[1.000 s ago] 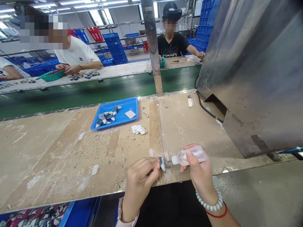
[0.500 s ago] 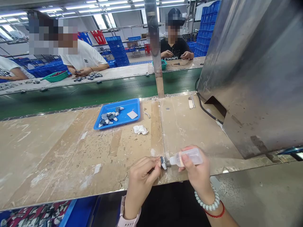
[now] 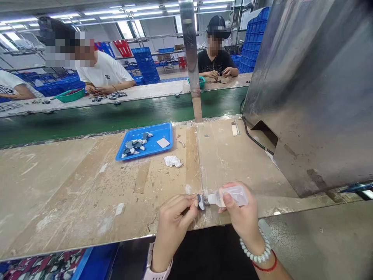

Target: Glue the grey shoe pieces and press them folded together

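- Here, our left hand [image 3: 171, 223] pinches a small dark part [image 3: 200, 202] in its fingers [image 3: 190, 203], at the near edge of the surface [image 3: 72, 194].
- Our right hand [image 3: 240, 216] grips a clear squeeze bottle [image 3: 230, 195], its nozzle touching the part: dispensing appears under way.
- Next, we judge, a steady squeeze is needed, with the tip held on the part.
- Beyond lie a white wad [image 3: 173, 161] and a blue tray [image 3: 145, 140].
- Since a second ago, grips match; co-workers' hands opposite have moved.

A single head-worn camera looks forward and down, close over the tabletop [image 3: 87, 194], toward a green conveyor [image 3: 116, 114] beyond.
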Action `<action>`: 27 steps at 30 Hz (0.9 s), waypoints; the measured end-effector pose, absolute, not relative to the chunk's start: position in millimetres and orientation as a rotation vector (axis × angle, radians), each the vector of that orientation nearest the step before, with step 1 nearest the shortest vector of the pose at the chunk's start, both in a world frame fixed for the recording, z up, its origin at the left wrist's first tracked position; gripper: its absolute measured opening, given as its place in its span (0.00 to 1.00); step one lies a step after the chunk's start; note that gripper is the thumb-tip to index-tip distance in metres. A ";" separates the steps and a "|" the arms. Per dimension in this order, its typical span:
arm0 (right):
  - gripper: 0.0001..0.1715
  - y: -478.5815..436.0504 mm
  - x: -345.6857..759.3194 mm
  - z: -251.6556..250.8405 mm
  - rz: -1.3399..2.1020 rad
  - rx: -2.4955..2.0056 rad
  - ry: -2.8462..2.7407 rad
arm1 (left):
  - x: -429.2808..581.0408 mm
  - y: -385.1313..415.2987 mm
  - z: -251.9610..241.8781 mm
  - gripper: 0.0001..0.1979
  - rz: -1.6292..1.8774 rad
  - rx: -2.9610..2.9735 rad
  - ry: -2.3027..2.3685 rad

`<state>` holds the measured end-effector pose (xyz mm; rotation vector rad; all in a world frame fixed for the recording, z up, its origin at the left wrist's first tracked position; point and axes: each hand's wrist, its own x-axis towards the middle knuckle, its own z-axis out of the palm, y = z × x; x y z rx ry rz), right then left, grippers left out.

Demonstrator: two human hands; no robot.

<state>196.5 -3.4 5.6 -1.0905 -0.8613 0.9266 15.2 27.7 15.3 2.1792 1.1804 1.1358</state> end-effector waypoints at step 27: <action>0.21 -9.0 227.6 11.7 1.119 -1.095 -0.699 | 12.9 27.7 12.4 0.09 1.010 2.366 1.063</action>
